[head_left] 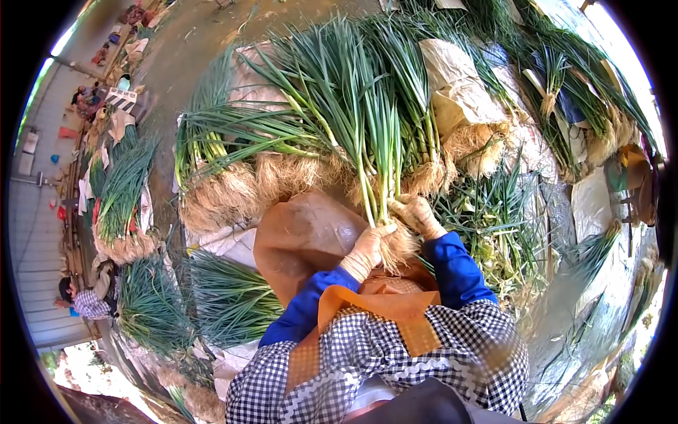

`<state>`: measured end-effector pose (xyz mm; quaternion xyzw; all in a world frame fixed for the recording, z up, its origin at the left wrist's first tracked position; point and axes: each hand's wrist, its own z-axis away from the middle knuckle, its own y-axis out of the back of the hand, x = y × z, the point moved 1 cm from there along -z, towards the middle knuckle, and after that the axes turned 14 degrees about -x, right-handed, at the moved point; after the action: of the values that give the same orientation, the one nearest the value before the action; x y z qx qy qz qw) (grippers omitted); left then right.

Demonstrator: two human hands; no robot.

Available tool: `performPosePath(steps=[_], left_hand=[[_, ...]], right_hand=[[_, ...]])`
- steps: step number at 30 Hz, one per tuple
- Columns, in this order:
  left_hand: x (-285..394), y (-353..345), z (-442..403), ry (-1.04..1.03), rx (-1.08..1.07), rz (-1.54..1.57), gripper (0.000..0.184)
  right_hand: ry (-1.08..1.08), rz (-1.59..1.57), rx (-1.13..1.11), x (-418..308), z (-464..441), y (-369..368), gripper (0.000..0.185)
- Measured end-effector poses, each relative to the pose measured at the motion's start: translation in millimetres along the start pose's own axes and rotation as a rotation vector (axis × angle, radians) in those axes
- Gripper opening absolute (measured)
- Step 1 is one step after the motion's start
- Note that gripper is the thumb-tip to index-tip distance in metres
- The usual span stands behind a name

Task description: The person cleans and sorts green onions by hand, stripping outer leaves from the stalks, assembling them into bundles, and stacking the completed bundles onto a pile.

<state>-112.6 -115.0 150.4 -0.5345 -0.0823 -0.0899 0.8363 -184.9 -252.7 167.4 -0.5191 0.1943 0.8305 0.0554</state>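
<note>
A few stalks of green garlic (381, 166), with long flat leaves and pale stems, stand upright in front of me, their bushy tan roots (398, 249) pointing down towards my lap. My left hand (367, 249), in a soiled glove, is closed around the stems just above the roots. Slightly higher and to the right, my right hand (418, 214) has its fingers closed on the same stalks. Behind my hands, heaped green garlic (219, 191) lies with its roots facing me. An orange-brown apron (304, 240) covers my knees.
Beige sacking (452, 85) lies among the heaps. Loose leaves (498, 240) litter the floor at my right. More green garlic (229, 297) lies at my left. Beyond it, a co-worker in a checked sleeve (92, 304) sits near another pile (127, 187).
</note>
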Motion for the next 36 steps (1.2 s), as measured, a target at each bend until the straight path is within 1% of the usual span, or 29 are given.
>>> performPosePath(steps=[1,2,3,4,5,7,8,9,11,13,15,16,17,19,21,22,23,24,25,27,28,29,31,32,33,34,36], left_hand=[[0,2,-3,-0.01,0.005,0.048,0.012],[4,-14,4,-0.033,0.058,0.007,0.013],[6,-14,7,-0.014,0.032,0.028,0.015],[6,-15,8,-0.06,0.031,0.026,0.015],[6,-16,10,-0.106,0.031,0.027,0.015],[6,-13,11,-0.12,-0.006,0.062,0.015],[6,-10,10,-0.132,-0.042,0.103,0.015],[6,-7,9,-0.133,-0.046,0.101,0.015],[7,-5,9,-0.129,-0.097,0.133,0.015],[5,0,9,-0.123,-0.054,0.122,0.015],[6,4,4,-0.13,-0.06,0.163,0.015],[6,2,3,-0.146,-0.053,0.155,0.014],[5,3,2,-0.146,-0.053,0.153,0.014],[4,6,-1,-0.188,-0.032,0.213,0.013],[3,12,-5,-0.221,-0.068,0.188,0.016],[2,15,-4,-0.254,-0.095,0.159,0.018],[3,9,-3,-0.29,-0.024,0.137,0.018],[5,7,-3,-0.291,-0.045,0.117,0.018],[5,6,-4,-0.293,-0.067,0.1,0.018],[5,18,-9,-0.269,-0.03,0.128,0.018],[2,22,-12,-0.25,0.006,0.157,0.018],[2,21,-11,-0.204,-0.082,0.249,0.019],[3,13,-8,-0.23,-0.08,0.155,0.018],[2,14,-6,-0.228,-0.077,0.161,0.018],[3,15,-6,-0.225,-0.095,0.124,0.018],[5,14,-7,-0.224,-0.116,0.085,0.017],[6,10,-9,-0.237,-0.086,0.126,0.016]], right_hand=[[0.037,-0.34,0.022,-1,-4,0,0.042],[0.006,-0.409,-0.042,7,-17,5,0.042],[-0.023,-0.478,-0.104,18,-31,8,0.043],[0.04,-0.532,-0.071,13,-38,4,0.039],[-0.031,-0.33,-0.004,9,-42,6,0.035],[-0.036,-0.526,0.155,10,-49,5,0.031],[0.04,-0.789,0.143,14,-51,5,0.027],[0.068,-1.01,0.004,21,-46,8,0.023],[0.154,-1.103,0.091,17,-43,5,0.022],[0.181,-0.858,0.174,18,-39,12,0.019],[0.223,-0.809,0.257,23,-51,12,0.02],[0.243,-0.7,0.305,20,-51,10,0.021],[0.244,-0.701,0.305,26,-56,4,0.021],[0.242,-1.492,-0.032,34,-63,-12,0.021],[0.145,-1.44,0.013,35,-56,-25,0.024],[0.104,-1.114,-0.093,52,-44,-25,0.025],[0.094,-0.896,-0.175,50,-22,-27,0.026],[0.097,-0.675,-0.247,44,2,-30,0.028],[0.124,-0.552,-0.304,11,33,-29,0.031],[-0.028,0.21,-0.457,135,32,-21,0.035],[-0.172,0.612,-0.442,135,45,6,0.035],[-0.317,1.013,-0.415,121,58,33,0.035],[-0.471,0.908,-0.307,99,67,54,0.039],[-0.328,0.786,-0.054,88,57,49,0.044],[-0.226,0.576,0.049,52,48,44,0.048],[0.206,0.32,0.215,45,32,30,0.039],[0.275,-0.335,-0.072,28,3,-2,0.042]])
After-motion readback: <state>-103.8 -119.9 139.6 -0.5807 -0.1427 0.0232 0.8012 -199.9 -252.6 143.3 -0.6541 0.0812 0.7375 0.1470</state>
